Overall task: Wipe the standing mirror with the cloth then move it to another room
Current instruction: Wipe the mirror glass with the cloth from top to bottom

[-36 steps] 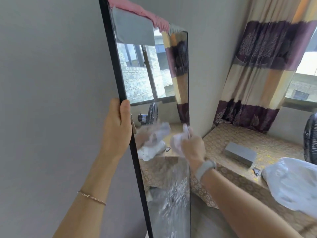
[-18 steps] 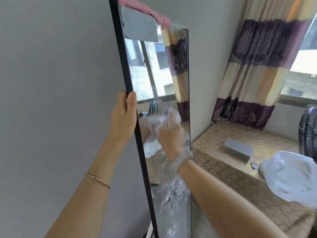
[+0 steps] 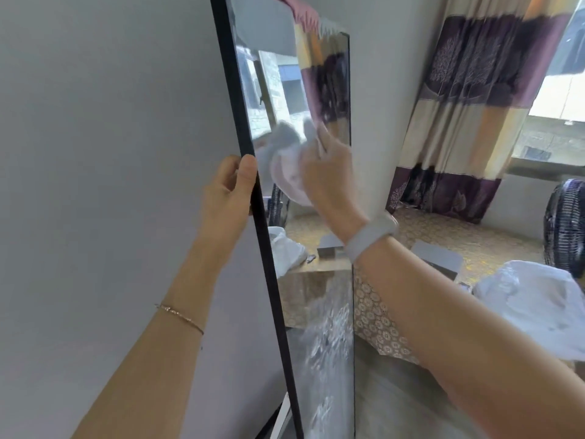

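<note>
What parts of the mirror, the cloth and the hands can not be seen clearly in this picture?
- Mirror, head view: its top and foot are cut off by the picture edges.
- Cloth: motion-blurred and partly covered by the right hand, so its shape is unclear.
- Left hand: its fingers go behind the mirror's black frame; only the thumb shows in front.

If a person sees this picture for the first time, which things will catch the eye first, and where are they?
The tall black-framed mirror leaning by the grey wall fills the middle, with the left hand gripping its left edge. The right hand presses a white cloth on the glass at mid-height. At the right hangs a striped purple and cream curtain, above a table with a patterned cover.
</note>
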The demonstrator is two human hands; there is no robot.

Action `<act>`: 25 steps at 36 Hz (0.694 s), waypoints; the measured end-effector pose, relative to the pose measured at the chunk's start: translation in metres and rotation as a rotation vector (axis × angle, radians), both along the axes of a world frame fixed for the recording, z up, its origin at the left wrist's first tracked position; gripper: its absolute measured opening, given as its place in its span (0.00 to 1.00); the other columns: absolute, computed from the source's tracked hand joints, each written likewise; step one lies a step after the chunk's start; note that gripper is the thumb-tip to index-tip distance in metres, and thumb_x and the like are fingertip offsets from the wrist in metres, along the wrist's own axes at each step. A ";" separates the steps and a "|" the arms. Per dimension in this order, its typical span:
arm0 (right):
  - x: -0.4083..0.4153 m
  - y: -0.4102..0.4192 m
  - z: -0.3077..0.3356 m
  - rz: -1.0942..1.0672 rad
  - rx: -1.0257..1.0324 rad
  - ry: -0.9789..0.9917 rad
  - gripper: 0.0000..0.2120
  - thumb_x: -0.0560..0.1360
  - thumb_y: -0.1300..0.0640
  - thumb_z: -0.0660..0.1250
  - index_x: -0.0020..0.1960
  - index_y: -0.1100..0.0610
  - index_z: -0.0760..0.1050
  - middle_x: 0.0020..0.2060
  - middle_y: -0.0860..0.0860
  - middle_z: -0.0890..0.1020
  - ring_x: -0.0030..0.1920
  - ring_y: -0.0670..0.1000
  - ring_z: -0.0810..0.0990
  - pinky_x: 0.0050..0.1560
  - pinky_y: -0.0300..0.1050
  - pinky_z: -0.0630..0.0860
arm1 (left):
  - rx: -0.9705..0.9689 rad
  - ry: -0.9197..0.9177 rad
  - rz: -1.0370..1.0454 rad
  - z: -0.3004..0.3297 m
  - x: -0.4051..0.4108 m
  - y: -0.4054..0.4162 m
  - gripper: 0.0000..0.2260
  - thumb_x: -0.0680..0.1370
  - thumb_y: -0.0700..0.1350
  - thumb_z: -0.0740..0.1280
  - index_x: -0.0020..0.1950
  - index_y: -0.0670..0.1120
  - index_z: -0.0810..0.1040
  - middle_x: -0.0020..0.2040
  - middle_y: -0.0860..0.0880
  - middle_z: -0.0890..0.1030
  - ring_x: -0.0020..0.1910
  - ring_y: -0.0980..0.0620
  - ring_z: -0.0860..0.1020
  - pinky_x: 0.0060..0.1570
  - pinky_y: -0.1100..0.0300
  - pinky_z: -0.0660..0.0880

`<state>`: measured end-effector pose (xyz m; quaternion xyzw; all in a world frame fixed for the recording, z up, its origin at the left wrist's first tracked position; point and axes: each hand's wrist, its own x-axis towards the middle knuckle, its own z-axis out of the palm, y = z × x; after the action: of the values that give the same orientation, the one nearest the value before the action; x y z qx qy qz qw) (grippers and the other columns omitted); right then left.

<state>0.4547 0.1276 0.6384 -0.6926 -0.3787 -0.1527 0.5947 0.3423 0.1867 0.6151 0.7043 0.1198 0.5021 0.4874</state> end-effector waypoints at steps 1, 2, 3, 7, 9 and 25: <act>-0.009 0.004 0.011 -0.004 0.032 -0.039 0.17 0.74 0.58 0.51 0.57 0.53 0.73 0.37 0.49 0.80 0.28 0.46 0.71 0.30 0.47 0.70 | -0.005 0.004 -0.018 0.000 0.002 -0.001 0.12 0.79 0.54 0.56 0.37 0.53 0.70 0.33 0.53 0.69 0.31 0.57 0.70 0.41 0.54 0.74; -0.018 0.006 0.020 -0.022 0.049 -0.091 0.15 0.74 0.59 0.51 0.55 0.54 0.73 0.36 0.49 0.78 0.30 0.47 0.73 0.31 0.48 0.73 | -0.019 0.003 -0.041 -0.001 0.003 -0.002 0.12 0.80 0.52 0.55 0.38 0.52 0.69 0.32 0.53 0.69 0.30 0.60 0.70 0.39 0.58 0.75; -0.026 0.006 0.026 -0.057 0.039 -0.139 0.13 0.75 0.59 0.51 0.54 0.56 0.72 0.35 0.48 0.76 0.31 0.49 0.76 0.33 0.50 0.76 | -0.036 0.000 -0.064 -0.002 0.004 -0.004 0.13 0.81 0.50 0.54 0.38 0.51 0.69 0.33 0.52 0.69 0.29 0.61 0.70 0.36 0.62 0.75; -0.043 0.006 -0.003 -0.124 0.042 -0.200 0.13 0.80 0.57 0.51 0.62 0.56 0.66 0.39 0.45 0.71 0.32 0.50 0.78 0.32 0.51 0.78 | -0.071 -0.018 -0.090 -0.006 0.002 -0.001 0.12 0.81 0.49 0.54 0.39 0.50 0.69 0.38 0.48 0.72 0.35 0.54 0.73 0.34 0.67 0.74; -0.049 0.003 -0.044 -0.110 -0.012 -0.155 0.15 0.80 0.55 0.51 0.66 0.52 0.63 0.41 0.47 0.74 0.34 0.49 0.77 0.32 0.48 0.76 | -0.079 -0.027 -0.063 -0.008 0.001 0.003 0.12 0.80 0.51 0.55 0.38 0.50 0.69 0.38 0.47 0.72 0.37 0.52 0.73 0.39 0.61 0.75; -0.003 -0.056 -0.169 -0.070 -0.434 0.265 0.20 0.78 0.52 0.54 0.70 0.48 0.62 0.49 0.55 0.83 0.50 0.57 0.80 0.52 0.52 0.75 | -0.173 -0.029 -0.086 -0.035 0.001 -0.005 0.10 0.80 0.47 0.56 0.42 0.52 0.74 0.39 0.52 0.76 0.39 0.55 0.75 0.40 0.65 0.75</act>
<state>0.4518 0.0711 0.4695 -0.8307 -0.2971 0.0040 0.4708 0.3435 0.1814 0.5801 0.6566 0.1253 0.4786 0.5693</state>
